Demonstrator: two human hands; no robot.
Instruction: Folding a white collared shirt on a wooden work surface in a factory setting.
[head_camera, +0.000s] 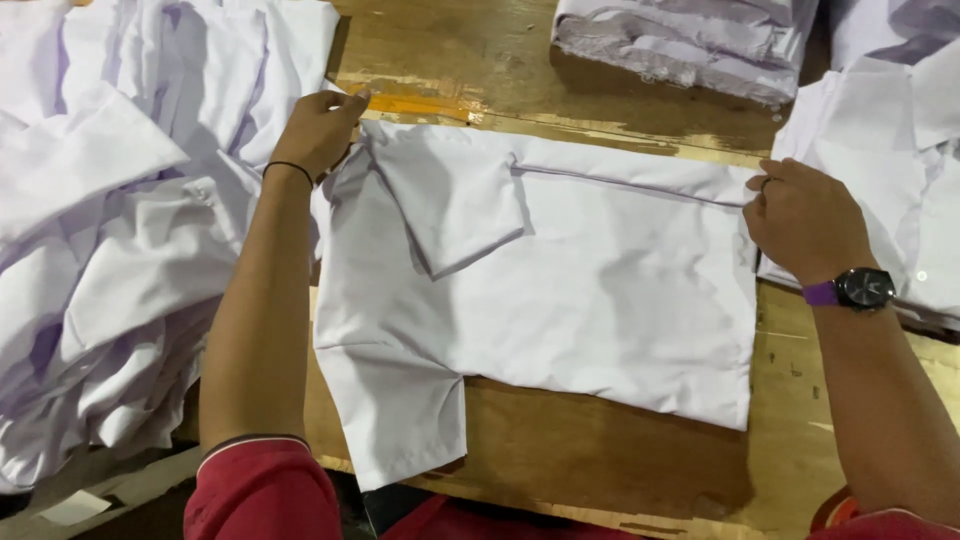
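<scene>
A white short-sleeved shirt (590, 300) lies flat, back up, on a wooden table (620, 460). Its far side is folded over, with one sleeve (450, 195) lying on top and the other sleeve (395, 410) sticking out toward me. My left hand (318, 128) pinches the shirt's far-left corner at the shoulder. My right hand (800, 218), with a dark wristwatch and purple strap, grips the folded edge at the shirt's right end.
A loose heap of white shirts (110, 220) covers the left of the table. A folded stack of white shirts (690, 45) sits at the back, and another white shirt (890, 150) lies at the right.
</scene>
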